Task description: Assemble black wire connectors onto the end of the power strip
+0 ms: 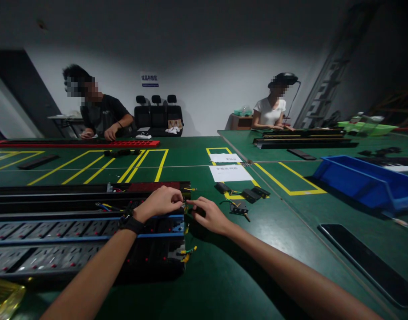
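Long black power strips (145,249) lie side by side at my left, with rows of grey sockets and small red dots. My left hand (162,201), a black band on its wrist, rests over the right end of one strip. Its fingers are curled and pinched together; whatever is between them is hidden. My right hand (208,215) comes in from the right, index finger stretched toward the left fingertips at that end, its other fingers bent and apart from it. Yellow and green wires (189,253) stick out of a nearer strip's end.
Black connector blocks with wires (239,206) lie beyond my right hand, near white paper sheets (230,173). A blue bin (364,182) and a dark phone-like slab (367,262) are at the right. Two people work across the green table (273,240), one at a red rail (130,143).
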### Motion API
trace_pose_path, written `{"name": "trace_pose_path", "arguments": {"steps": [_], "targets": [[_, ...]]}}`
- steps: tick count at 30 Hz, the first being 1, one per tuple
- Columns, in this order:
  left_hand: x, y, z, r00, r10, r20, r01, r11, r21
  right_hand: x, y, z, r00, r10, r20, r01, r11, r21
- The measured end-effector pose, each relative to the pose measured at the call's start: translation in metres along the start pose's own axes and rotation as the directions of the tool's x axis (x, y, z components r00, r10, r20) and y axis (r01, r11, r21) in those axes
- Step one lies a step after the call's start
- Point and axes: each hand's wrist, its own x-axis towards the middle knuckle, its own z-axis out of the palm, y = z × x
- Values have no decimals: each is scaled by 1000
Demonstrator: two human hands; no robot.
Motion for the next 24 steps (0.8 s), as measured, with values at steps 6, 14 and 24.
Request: {"name": "trace_pose_path", "arguments": {"steps": [6,14,24], "targets": [[0,3,-2,1000,4,-2,-4,999,50,1,0,-3,1000,-5,16,4,999,34],[1,2,-2,998,67,8,-67,998,16,2,-2,-3,1000,4,12,-5,998,64],[1,6,10,998,61,-28,-61,998,-2,2,-1,-4,999,9,52,-12,998,60]]}}
